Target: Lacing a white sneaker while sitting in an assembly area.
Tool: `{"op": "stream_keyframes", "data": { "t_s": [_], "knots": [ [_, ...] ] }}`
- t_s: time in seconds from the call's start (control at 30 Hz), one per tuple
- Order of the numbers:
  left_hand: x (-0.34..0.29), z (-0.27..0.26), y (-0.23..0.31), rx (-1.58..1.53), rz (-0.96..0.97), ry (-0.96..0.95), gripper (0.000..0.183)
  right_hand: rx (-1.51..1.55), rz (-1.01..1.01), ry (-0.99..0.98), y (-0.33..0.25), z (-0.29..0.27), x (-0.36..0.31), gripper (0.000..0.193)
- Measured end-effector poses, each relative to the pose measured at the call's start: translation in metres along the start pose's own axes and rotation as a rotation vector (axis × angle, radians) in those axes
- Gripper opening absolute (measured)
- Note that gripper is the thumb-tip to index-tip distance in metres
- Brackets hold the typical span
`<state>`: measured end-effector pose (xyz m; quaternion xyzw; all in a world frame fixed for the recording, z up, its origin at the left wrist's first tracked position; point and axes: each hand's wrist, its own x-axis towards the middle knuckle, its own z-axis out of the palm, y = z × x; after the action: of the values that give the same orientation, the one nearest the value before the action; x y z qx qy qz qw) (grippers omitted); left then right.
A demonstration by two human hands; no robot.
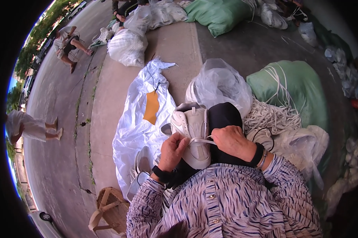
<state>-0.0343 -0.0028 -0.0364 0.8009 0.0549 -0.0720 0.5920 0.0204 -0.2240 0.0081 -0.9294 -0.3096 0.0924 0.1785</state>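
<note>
A pale grey and white sneaker (pixel 197 152) lies across my lap, toe toward me. My left hand (pixel 173 150) is closed at the sneaker's left side, thumb by the eyelets; its other fingertips are partly hidden. From the right, my right hand (pixel 235 142) pinches a white shoelace (pixel 202 141) that stretches over the tongue. A second sneaker (pixel 180 123) sits just beyond, against the first. More grey shoes (pixel 143 160) rest left of my lap, on a white plastic sheet (pixel 133 119).
An orange-yellow card (pixel 151 108) lies on the sheet. To my right are a clear plastic bag (pixel 222 85), a heap of white laces (pixel 272 115) and a green sack (pixel 302 87). A woven basket (pixel 111 208) stands at lower left. Other people sit farther off.
</note>
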Motion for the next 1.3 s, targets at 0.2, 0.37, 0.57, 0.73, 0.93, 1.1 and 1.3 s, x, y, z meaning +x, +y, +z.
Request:
{"op": "stream_keyframes", "data": {
  "t_s": [0.2,0.37,0.57,0.73,0.93,1.1,1.3],
  "knots": [
    [-0.001,0.000,-0.005,0.005,-0.016,0.014,0.021,0.013,-0.015,0.042,0.000,0.006,0.000,0.016],
    [0.000,-0.003,0.008,0.007,-0.039,-0.012,0.019,-0.028,-0.086,-0.010,-0.005,0.006,0.001,0.011],
    [0.010,-0.022,0.049,0.808,0.473,0.048,0.025,-0.279,-0.277,0.079,-0.004,-0.011,0.007,0.006],
    [0.036,-0.037,0.076,1.111,0.896,-0.288,0.029,-0.295,-0.483,0.229,-0.001,-0.017,0.028,0.014],
    [0.054,-0.036,0.082,1.102,0.847,-0.507,0.033,-0.220,-0.550,-0.019,0.007,-0.025,0.036,0.023],
    [0.058,-0.037,0.071,1.053,0.637,-0.622,0.028,-0.189,-0.589,-0.018,0.011,-0.025,0.042,0.028],
    [0.053,-0.010,0.062,1.075,0.434,-0.436,0.018,-0.071,-0.598,-0.041,0.019,-0.022,0.043,0.031]
  ]
}}
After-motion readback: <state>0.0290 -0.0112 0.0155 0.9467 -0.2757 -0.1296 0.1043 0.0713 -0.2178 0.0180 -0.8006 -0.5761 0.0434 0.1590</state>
